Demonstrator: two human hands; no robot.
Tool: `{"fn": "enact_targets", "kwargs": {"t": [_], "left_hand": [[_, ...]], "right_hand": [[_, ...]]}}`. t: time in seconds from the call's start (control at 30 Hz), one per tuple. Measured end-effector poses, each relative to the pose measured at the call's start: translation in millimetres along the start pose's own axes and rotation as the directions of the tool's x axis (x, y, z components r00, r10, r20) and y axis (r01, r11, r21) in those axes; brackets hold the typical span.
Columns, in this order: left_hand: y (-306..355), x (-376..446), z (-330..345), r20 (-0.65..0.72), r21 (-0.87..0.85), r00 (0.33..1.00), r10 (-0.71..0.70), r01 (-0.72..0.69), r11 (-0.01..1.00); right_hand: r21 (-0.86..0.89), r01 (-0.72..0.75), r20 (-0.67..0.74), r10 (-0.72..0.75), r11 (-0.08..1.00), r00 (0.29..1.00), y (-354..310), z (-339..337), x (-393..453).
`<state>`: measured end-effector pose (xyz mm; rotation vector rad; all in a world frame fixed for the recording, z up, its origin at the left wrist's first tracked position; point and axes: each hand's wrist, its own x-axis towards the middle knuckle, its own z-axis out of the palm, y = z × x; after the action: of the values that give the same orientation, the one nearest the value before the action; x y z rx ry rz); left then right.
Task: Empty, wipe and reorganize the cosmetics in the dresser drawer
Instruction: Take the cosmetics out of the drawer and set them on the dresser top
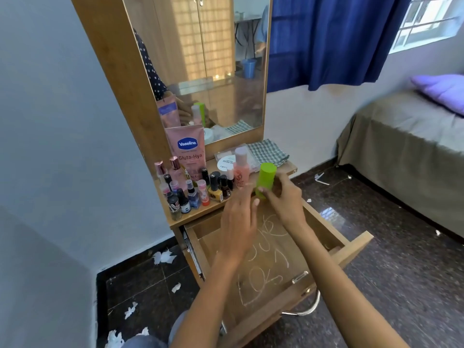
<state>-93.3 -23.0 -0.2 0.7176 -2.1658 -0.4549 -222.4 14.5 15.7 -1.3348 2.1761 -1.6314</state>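
A: What's nearest?
B: The pulled-out wooden dresser drawer (334, 231). Its bare bottom shows pale chalky scribbles and no cosmetics I can see.

A: And the hands?
B: Both are above it. The left hand (238, 219) has its fingers straight and slightly spread, holding nothing. The right hand (281, 194) has its fingers curled round a bright green cylindrical bottle (266, 179), upright at the front edge of the wooden dresser surface (200, 213).

A: What stands there?
B: A cluster of small nail polish bottles (198, 192) at the left, a pink Vaseline tube (187, 151) behind them, a pink bottle with a white cap (241, 165) and a folded checked cloth (268, 152).

A: Farther off?
B: The tall mirror (200, 59), blue curtains (334, 38), a bed with a grey cover (401, 136), and torn white tissue scraps (164, 257) on the dark floor.
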Motion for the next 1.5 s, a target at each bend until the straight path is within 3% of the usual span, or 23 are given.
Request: {"fn": "enact_targets", "kwargs": {"t": [0.13, 0.27, 0.5, 0.67, 0.83, 0.97, 1.07, 1.33, 1.4, 1.5], "left_hand": [[-14, -12, 20, 0.151, 0.369, 0.988, 0.019, -0.074, 0.927], [-26, -8, 28, 0.292, 0.548, 0.956, -0.033, -0.139, 0.825], [-31, -4, 36, 0.365, 0.619, 0.93, -0.052, -0.201, 0.759], [-34, -4, 41, 0.405, 0.622, 0.912, -0.067, -0.221, 0.751], [-34, -4, 41, 0.414, 0.637, 0.907, -0.07, -0.234, 0.735], [-33, -6, 42, 0.418, 0.637, 0.905, -0.078, -0.231, 0.736], [-32, -5, 44, 0.412, 0.633, 0.907, -0.091, -0.213, 0.745], [-32, -4, 41, 0.401, 0.63, 0.912, -0.088, -0.205, 0.749], [-33, -4, 41, 0.405, 0.629, 0.91, -0.089, -0.207, 0.749], [-31, -3, 40, 0.414, 0.635, 0.906, -0.092, -0.215, 0.742]], "right_hand": [[-0.023, -0.019, -0.004, 0.019, 1.0, 1.0, 1, 5, 26], [-0.027, -0.022, 0.034, 0.022, 0.999, 0.999, 1, 23, 34], [-0.042, -0.044, 0.011, 0.044, 0.998, 0.999, 6, 39, 34], [0.003, -0.022, 0.082, 0.022, 1.0, 0.996, 12, 31, 33], [-0.216, 0.071, 0.042, -0.063, 0.974, 0.997, 27, 3, 47], [-0.429, 0.181, 0.31, -0.044, 0.885, 0.95, 39, 3, 72], [-0.541, 0.291, 0.421, -0.045, 0.789, 0.906, 44, 5, 81], [-0.748, 0.313, 0.27, -0.162, 0.585, 0.949, 49, 6, 67], [-0.733, 0.29, 0.249, -0.154, 0.615, 0.956, 47, 7, 65], [-0.608, 0.28, 0.306, -0.106, 0.743, 0.946, 44, 7, 68]]}}
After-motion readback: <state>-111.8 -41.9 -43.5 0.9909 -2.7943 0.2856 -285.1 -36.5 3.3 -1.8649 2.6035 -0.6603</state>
